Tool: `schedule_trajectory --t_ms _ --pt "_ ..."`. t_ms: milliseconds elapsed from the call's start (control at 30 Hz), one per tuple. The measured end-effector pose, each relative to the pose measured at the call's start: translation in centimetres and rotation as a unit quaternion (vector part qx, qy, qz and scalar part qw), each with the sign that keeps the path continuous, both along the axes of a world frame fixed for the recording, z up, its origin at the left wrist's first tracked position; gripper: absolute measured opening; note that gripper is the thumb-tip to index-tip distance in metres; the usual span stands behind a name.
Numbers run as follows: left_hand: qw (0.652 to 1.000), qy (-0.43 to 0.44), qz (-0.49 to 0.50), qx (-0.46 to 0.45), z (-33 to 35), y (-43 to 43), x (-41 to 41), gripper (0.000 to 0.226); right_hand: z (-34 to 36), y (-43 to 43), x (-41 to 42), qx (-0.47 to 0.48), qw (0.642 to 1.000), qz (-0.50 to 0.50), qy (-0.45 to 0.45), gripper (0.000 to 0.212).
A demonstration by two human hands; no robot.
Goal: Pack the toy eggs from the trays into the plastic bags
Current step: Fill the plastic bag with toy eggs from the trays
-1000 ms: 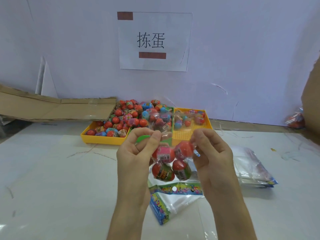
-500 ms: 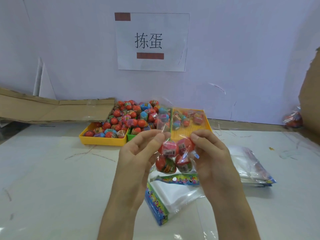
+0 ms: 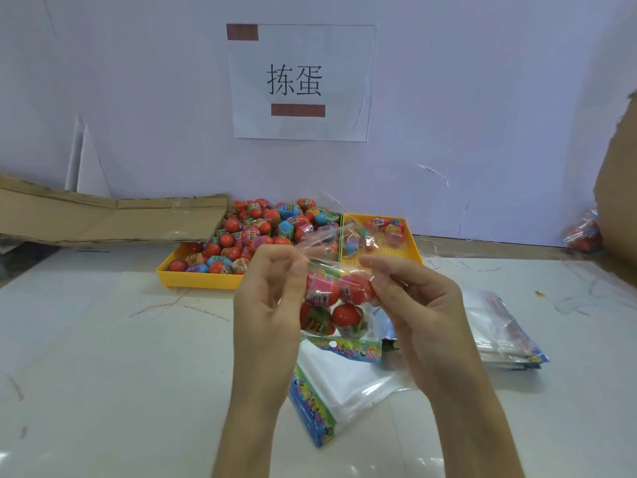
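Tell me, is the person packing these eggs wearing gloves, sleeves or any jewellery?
No. The left hand and right hand are bare, with no gloves, rings, watch or bracelets showing. Both forearms are uncovered down to the bottom edge of the picture, so no sleeve is visible. The fingernails look short and unpainted.

Left hand, right hand pinching clear bag, four toy eggs inside
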State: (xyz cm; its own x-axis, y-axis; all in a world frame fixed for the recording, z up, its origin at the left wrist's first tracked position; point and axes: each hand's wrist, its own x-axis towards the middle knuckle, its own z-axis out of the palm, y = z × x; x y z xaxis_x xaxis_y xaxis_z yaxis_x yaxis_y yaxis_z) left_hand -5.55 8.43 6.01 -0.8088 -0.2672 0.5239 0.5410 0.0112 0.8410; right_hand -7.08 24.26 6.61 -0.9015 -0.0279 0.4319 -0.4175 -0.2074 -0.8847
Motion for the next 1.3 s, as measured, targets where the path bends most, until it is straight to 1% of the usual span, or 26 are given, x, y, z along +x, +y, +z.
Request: schedule_trajectory --t_ms 67,167,200,267,333,400,500,600,667,733,833,900,967,1033,1100,1133,1300 --pt "0.998 -0.019 -0.057 0.004 0.0 0.0 0.0 0.009 0.1 0.0 0.2 0.009 1.000 -0.015 0.008 0.022" --pt "0.988 -0.035 -0.141 0.047 0.0 0.1 -0.1 0.009 0.0 0.0 0.3 -0.006 1.000 -0.023 0.011 0.029" --pt "0.985 -0.034 -0.159 0.062 0.1 0.1 -0.1 0.009 0.0 0.0 0.3 -0.016 1.000 -0.020 0.014 0.025" --pt "0.980 -0.033 -0.175 0.085 0.0 0.3 -0.1 0.008 -0.1 -0.2 0.3 -0.033 0.999 -0.013 0.015 0.012" --pt "0.978 -0.048 -0.179 0.094 -0.2 0.2 -0.1 0.007 -0.2 -0.2 0.3 -0.041 0.999 -0.003 0.022 0.013" --pt "0.972 -0.084 -0.190 0.109 -0.4 -0.1 -0.1 0.007 -0.1 0.0 0.3 -0.037 0.999 -0.002 0.027 0.012" --pt "0.963 -0.104 -0.220 0.116 -0.5 -0.7 0.0 0.023 -0.1 0.3 0.4 -0.033 0.999 -0.019 0.028 0.014" --pt "0.956 -0.090 -0.268 0.077 -0.2 -1.0 0.3 0.036 -0.2 0.4 0.3 -0.027 0.999 -0.031 0.023 0.016" --pt "0.958 -0.089 -0.267 0.050 -0.1 -0.9 0.4 0.034 -0.3 0.4 0.3 -0.019 0.999 -0.030 0.021 0.017" --pt "0.959 -0.099 -0.259 0.053 0.0 -0.8 0.4 0.030 -0.4 0.4 0.4 -0.017 0.999 -0.022 0.024 0.018" --pt "0.951 -0.096 -0.280 0.092 0.1 -0.8 0.4 0.022 -0.1 0.5 0.6 -0.017 0.999 0.007 0.028 0.022" --pt "0.943 -0.088 -0.298 0.117 0.1 -0.8 0.5 0.016 0.0 0.7 0.7 0.003 0.998 0.032 0.048 0.022" --pt "0.934 -0.085 -0.319 0.135 0.0 -0.9 0.5 0.017 0.2 0.9 0.8 0.020 0.996 0.048 0.072 0.019" --pt "0.925 -0.082 -0.339 0.148 0.0 -0.9 0.5 0.020 0.4 1.0 0.9 0.032 0.993 0.057 0.097 0.023" --pt "0.917 -0.078 -0.356 0.162 0.0 -0.8 0.6 0.015 0.5 1.1 1.0 0.043 0.990 0.065 0.121 0.027" --pt "0.914 -0.080 -0.359 0.171 -0.1 -0.9 0.6 0.016 0.5 1.1 1.0 0.052 0.988 0.067 0.131 0.027" --pt "0.892 -0.111 -0.380 0.219 -0.3 -1.3 0.9 0.015 0.6 0.4 1.1 0.070 0.984 0.064 0.149 0.029"
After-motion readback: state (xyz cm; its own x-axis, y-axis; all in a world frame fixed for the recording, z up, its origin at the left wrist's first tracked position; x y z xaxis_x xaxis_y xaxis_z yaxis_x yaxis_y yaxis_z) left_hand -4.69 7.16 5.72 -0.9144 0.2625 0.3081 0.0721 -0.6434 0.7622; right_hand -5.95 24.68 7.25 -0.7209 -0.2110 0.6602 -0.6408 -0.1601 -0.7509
